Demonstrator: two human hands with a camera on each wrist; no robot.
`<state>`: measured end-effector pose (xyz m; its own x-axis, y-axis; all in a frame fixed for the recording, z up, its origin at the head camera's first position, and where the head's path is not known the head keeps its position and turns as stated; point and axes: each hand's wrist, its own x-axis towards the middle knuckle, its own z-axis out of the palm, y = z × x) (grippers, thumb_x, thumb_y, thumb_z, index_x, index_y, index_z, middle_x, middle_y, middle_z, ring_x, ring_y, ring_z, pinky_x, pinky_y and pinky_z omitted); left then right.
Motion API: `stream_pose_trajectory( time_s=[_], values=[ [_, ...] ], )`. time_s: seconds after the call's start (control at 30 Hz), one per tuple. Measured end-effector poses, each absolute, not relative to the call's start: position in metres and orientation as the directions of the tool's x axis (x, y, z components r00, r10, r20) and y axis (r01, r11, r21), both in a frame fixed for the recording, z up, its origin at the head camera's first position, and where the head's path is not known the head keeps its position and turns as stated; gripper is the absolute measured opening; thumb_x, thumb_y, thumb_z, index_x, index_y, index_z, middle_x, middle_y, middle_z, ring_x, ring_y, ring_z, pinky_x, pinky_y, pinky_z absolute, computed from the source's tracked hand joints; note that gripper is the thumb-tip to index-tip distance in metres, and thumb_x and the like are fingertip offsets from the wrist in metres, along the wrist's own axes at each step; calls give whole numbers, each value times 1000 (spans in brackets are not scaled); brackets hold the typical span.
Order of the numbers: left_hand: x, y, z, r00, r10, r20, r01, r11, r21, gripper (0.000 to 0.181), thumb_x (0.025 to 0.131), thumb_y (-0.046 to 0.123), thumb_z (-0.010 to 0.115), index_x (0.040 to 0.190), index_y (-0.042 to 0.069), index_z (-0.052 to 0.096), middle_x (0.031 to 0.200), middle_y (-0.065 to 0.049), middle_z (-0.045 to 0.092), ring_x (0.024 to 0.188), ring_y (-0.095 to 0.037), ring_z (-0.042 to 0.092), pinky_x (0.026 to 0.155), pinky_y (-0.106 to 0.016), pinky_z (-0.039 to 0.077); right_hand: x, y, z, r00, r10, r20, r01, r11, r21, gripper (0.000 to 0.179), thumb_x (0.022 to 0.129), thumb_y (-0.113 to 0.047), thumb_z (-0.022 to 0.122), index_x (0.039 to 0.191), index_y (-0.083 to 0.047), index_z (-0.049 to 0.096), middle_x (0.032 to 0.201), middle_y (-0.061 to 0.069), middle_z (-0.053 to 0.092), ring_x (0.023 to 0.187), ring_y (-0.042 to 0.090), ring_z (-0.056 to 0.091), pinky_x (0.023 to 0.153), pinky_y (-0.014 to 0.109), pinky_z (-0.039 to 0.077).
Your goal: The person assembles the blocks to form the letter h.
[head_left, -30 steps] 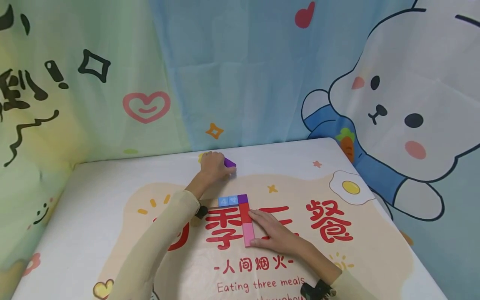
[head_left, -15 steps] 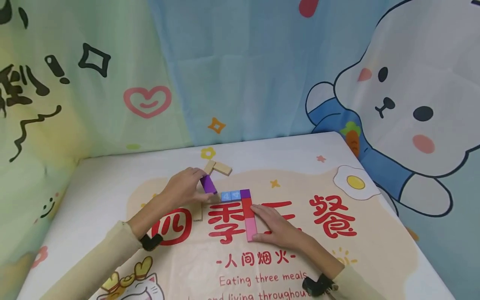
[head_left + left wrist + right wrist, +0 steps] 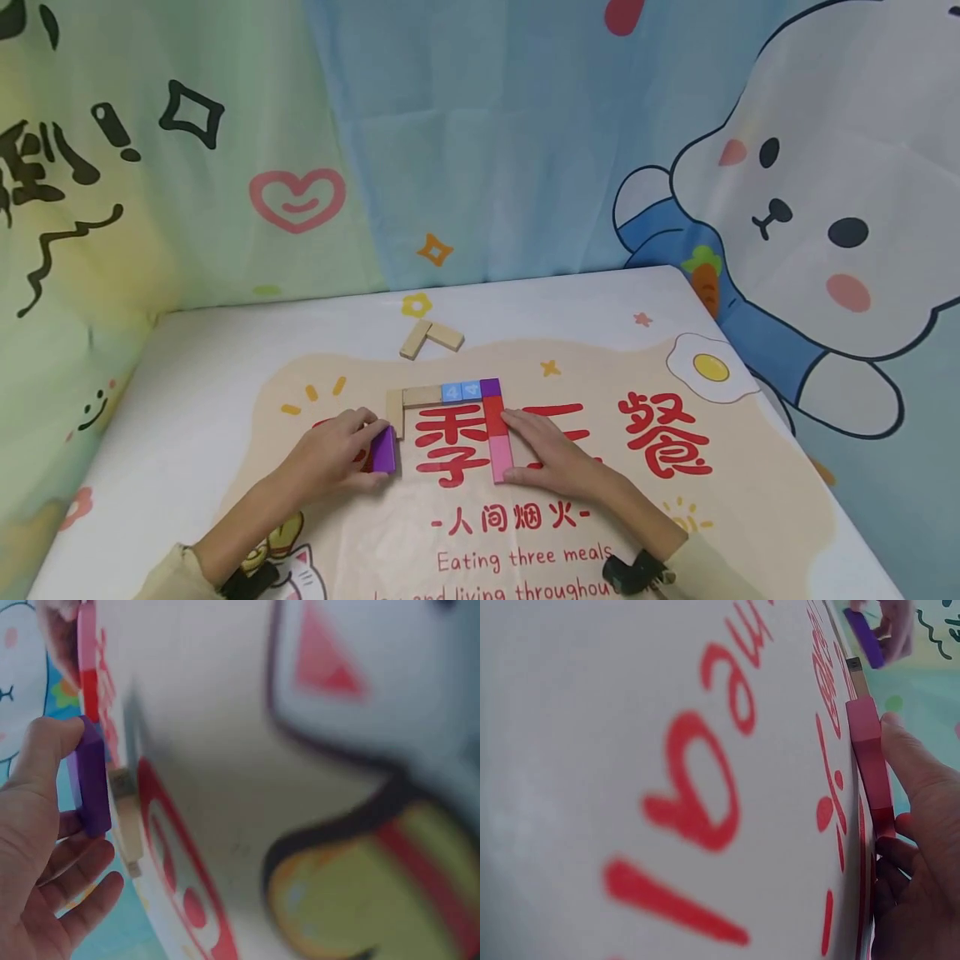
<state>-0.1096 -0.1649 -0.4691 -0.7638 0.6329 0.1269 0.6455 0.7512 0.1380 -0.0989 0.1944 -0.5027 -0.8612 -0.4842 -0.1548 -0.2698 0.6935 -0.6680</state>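
Observation:
My left hand (image 3: 337, 454) pinches a purple block (image 3: 383, 451) between thumb and fingers, just below the left end of an arch-shaped row of blocks. In the left wrist view this block (image 3: 90, 780) is held on edge, with the other fingers spread below it. The row has an upright plain wooden block (image 3: 394, 414), a wooden block (image 3: 422, 397) lying across, light blue blocks marked 4 (image 3: 461, 392), a small purple block (image 3: 490, 387), then red (image 3: 495, 415) and pink (image 3: 501, 458) ones. My right hand (image 3: 558, 462) rests against the right side, thumb at the pink block, fingers at the red.
Two loose wooden blocks (image 3: 446, 337) lie at an angle near the table's back edge. The tablecloth (image 3: 600, 533) carries red lettering and cartoon prints. Behind the table hangs a printed curtain (image 3: 480, 167). Each wrist wears a small black camera (image 3: 633, 573).
My left hand has brought the purple block from the back of the table, past the row's left corner, down toward me. My right hand stays against the red and pink blocks.

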Motion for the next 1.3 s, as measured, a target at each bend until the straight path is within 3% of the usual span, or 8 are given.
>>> stream_pose_trajectory(
  time_s=[0.37,0.7,1.3],
  values=[
    [-95,-161,-479,-727,674,131,687,715,133,62,74,46,77,125,13,64,109,-3,61,94,-14,58,78,-30,55,-100,196,-503,-860,-485,-160,-265,691,-672,88,81,-52,70,153,-22,29,158,4,30,143,28,31,100,53,47],
    [-94,-158,-481,-712,681,170,702,699,140,61,73,44,79,124,12,65,108,-3,60,89,-11,55,71,-25,53,-99,195,-502,-858,-488,-158,-270,691,-670,88,82,-51,70,153,-21,29,158,3,30,143,28,32,100,51,48],
    [-96,-159,-481,-714,682,162,700,693,171,64,73,41,81,125,9,63,109,-6,60,93,-14,57,77,-28,56,-99,195,-503,-858,-492,-148,-284,694,-662,87,82,-51,70,153,-22,29,158,3,31,143,28,32,102,54,46]
  ],
)
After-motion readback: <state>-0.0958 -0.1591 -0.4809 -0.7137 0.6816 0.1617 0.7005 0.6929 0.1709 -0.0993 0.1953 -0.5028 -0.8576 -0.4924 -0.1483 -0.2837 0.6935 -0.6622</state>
